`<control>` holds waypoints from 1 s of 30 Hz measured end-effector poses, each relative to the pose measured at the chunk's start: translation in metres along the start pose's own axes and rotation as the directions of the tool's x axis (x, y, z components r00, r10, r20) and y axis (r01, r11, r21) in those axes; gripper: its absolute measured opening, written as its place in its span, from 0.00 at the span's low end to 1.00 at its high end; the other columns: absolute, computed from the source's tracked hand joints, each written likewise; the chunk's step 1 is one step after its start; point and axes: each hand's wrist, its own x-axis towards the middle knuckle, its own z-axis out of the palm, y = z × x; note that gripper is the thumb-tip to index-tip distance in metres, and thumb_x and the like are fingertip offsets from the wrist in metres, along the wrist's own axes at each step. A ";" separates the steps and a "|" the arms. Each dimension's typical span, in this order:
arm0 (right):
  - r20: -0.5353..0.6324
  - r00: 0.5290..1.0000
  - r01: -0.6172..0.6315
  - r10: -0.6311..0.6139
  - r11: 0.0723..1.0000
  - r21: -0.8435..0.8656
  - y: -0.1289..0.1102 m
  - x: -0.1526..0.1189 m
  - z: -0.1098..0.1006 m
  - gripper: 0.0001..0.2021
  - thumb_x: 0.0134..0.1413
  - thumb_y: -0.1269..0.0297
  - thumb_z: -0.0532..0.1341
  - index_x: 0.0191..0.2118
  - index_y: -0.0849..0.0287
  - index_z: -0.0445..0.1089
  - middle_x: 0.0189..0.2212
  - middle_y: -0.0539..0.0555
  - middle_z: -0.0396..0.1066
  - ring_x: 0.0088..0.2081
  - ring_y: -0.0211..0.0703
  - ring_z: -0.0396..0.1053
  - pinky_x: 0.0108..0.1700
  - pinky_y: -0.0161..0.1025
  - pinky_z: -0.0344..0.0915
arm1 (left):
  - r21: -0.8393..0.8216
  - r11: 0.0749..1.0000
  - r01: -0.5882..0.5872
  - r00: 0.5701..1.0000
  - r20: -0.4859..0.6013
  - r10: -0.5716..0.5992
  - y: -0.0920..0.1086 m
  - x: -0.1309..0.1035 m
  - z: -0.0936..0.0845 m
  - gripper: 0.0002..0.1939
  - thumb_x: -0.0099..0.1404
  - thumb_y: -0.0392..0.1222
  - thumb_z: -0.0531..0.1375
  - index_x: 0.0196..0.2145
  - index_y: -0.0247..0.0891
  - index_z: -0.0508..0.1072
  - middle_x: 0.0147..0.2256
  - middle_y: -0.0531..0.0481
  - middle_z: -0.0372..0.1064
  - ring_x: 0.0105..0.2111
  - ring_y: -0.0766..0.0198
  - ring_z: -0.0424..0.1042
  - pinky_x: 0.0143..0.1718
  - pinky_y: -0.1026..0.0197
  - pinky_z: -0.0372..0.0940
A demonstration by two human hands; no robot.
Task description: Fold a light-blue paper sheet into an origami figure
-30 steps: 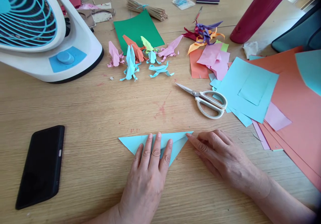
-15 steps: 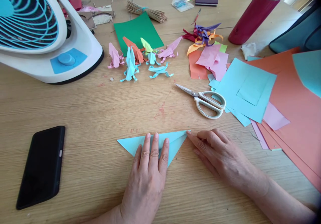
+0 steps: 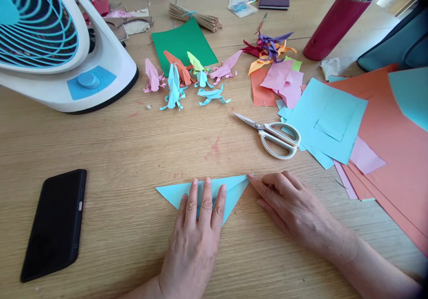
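A light blue sheet of origami paper (image 3: 210, 191), folded into a triangle, lies on the table with its long edge away from me. My left hand (image 3: 197, 232) rests flat across its middle, fingers spread and covering part of it. At the paper's right corner, my right hand (image 3: 290, 205) presses the tip with its index finger, the thumb tucked close below and the other fingers curled. A crease or layer edge runs from that corner toward the left fingers. Whatever lies under the left palm is hidden.
Scissors (image 3: 274, 134) lie beyond my right hand, beside stacked coloured paper (image 3: 394, 151). Several folded paper figures (image 3: 174, 87) stand before a green sheet (image 3: 183, 42). A black phone (image 3: 53, 223) and a fan (image 3: 100, 73) are at left; a magenta bottle (image 3: 334, 24) stands back right.
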 end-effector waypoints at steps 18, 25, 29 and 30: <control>0.011 1.000 -0.027 0.027 0.999 0.039 0.000 0.002 -0.001 0.21 0.67 0.67 0.52 0.62 0.71 0.61 0.39 0.62 0.68 0.38 0.47 0.64 0.40 0.46 0.71 | 0.028 1.000 0.006 1.000 0.002 -0.007 -0.001 0.000 -0.001 0.28 0.68 0.28 0.44 0.65 0.29 0.58 0.61 0.30 0.61 0.61 0.41 0.63 0.53 0.45 0.71; 0.004 0.999 -0.043 0.043 0.998 0.045 0.000 0.002 0.000 0.21 0.68 0.65 0.52 0.62 0.69 0.62 0.39 0.61 0.68 0.38 0.47 0.64 0.41 0.46 0.71 | 0.010 1.000 0.010 1.000 0.005 -0.010 0.000 -0.001 0.002 0.33 0.66 0.28 0.48 0.68 0.34 0.53 0.63 0.32 0.57 0.61 0.38 0.61 0.52 0.45 0.72; 0.003 0.999 -0.036 0.036 0.999 0.034 0.000 0.002 -0.001 0.22 0.68 0.63 0.52 0.62 0.70 0.62 0.38 0.61 0.67 0.37 0.47 0.64 0.39 0.45 0.71 | 0.002 1.000 -0.016 0.999 0.035 0.016 -0.001 -0.001 0.000 0.36 0.62 0.30 0.53 0.67 0.40 0.55 0.68 0.41 0.50 0.62 0.35 0.58 0.52 0.43 0.71; 0.004 0.999 -0.034 0.034 0.999 0.030 -0.001 0.002 -0.001 0.23 0.68 0.63 0.52 0.62 0.71 0.61 0.38 0.61 0.67 0.37 0.47 0.64 0.39 0.46 0.71 | 0.002 1.000 -0.017 0.999 0.039 0.016 -0.001 -0.001 0.000 0.37 0.61 0.30 0.54 0.67 0.41 0.55 0.68 0.42 0.49 0.62 0.35 0.58 0.53 0.43 0.71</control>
